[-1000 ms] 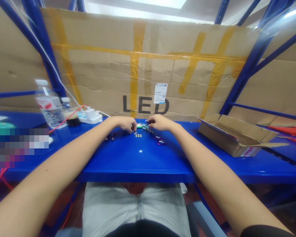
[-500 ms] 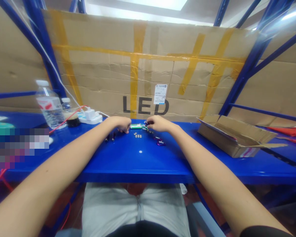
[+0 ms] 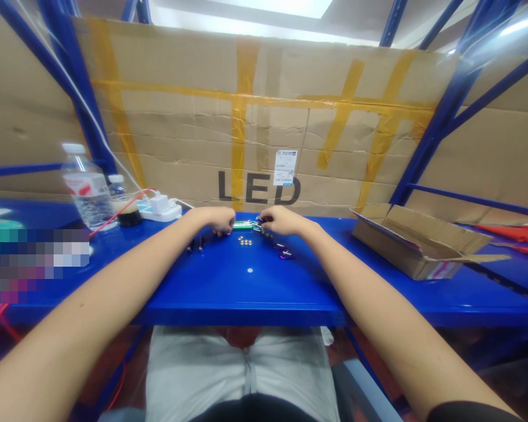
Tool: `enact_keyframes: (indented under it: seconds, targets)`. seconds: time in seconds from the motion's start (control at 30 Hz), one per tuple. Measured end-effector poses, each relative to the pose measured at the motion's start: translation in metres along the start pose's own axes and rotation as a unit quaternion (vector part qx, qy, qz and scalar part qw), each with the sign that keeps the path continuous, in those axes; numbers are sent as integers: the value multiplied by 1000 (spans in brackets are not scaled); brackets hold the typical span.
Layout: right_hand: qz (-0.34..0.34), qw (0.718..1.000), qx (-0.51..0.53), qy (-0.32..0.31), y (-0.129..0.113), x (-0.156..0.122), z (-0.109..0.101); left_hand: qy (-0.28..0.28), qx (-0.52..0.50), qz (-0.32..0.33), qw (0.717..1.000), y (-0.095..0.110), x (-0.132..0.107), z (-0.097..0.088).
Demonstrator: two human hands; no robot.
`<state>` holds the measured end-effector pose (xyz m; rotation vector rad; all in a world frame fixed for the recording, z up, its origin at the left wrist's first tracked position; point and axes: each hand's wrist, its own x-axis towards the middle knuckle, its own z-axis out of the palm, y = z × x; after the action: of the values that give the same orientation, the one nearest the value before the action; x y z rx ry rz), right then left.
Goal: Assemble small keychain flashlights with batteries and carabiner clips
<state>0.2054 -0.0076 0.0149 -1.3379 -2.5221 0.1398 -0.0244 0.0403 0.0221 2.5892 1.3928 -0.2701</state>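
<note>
Near the far side of the blue table, my left hand is curled closed, touching or close to the left end of a row of thin green and silver pieces. What it holds, if anything, is hidden. My right hand pinches at the row's right end, where a small dark thing shows at its fingertips, too small to name. Several small round metal pieces lie between the hands. Purple shiny pieces lie below my right hand, and slim dark pieces below my left.
An open cardboard box stands at right. On the left are a clear water bottle, a smaller bottle with dark liquid, a white power strip and a red cable. A large cardboard sheet stands behind.
My left hand has shifted slightly, its fingers tucking in toward the green pieces. My right hand stays almost still, and the pieces on the table look the same.
</note>
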Motion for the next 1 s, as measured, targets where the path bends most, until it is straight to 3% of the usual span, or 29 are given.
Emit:
enact_keyframes:
  seconds: [0.63,0.73,0.87,1.0]
  targets:
    - [-35,999,31,10,0,2,2,13,23,6,1000,6,-5,-2]
    - [-40,997,61,26,3,3,3,111,28,59,992,11,-6,-3]
    - [-26,993,110,46,12,5,5,281,-5,161,946,30,-8,-3]
    - [-17,981,188,52,20,8,7,355,5,240,903,48,-6,3]
